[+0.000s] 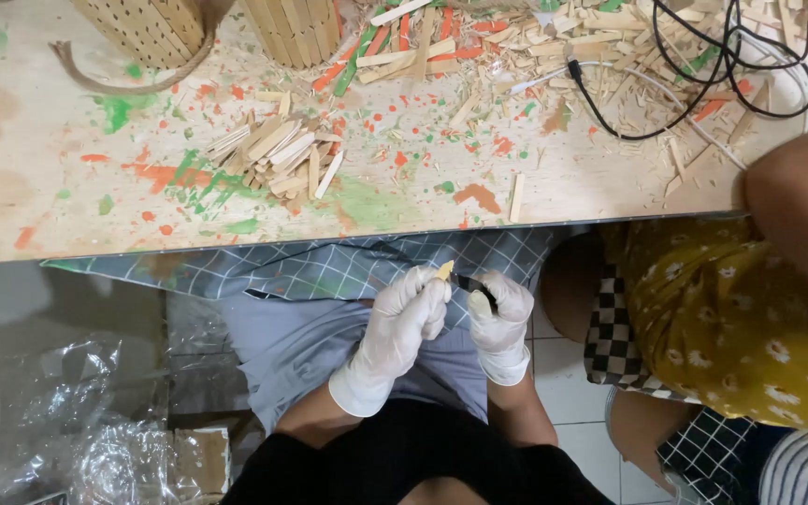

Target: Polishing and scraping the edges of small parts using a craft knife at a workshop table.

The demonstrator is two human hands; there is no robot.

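Both my hands wear white gloves and meet over my lap, just below the table edge. My left hand (404, 313) is closed round a short pale wooden stick (444, 270) whose tip pokes up above the fingers. My right hand (500, 313) grips a small dark-bladed tool (472, 284), its dark end lying next to the stick's tip. A blue checked apron (329, 271) lies across my lap under both hands.
A paint-spattered board table (77, 196) carries a heap of cut sticks (278, 154), a wider litter of wooden and coloured sticks (479, 47), black cables (703, 65) and two slatted wooden holders (151, 28). A person in yellow floral cloth (731, 318) sits at right. Crumpled clear plastic (67, 411) lies at lower left.
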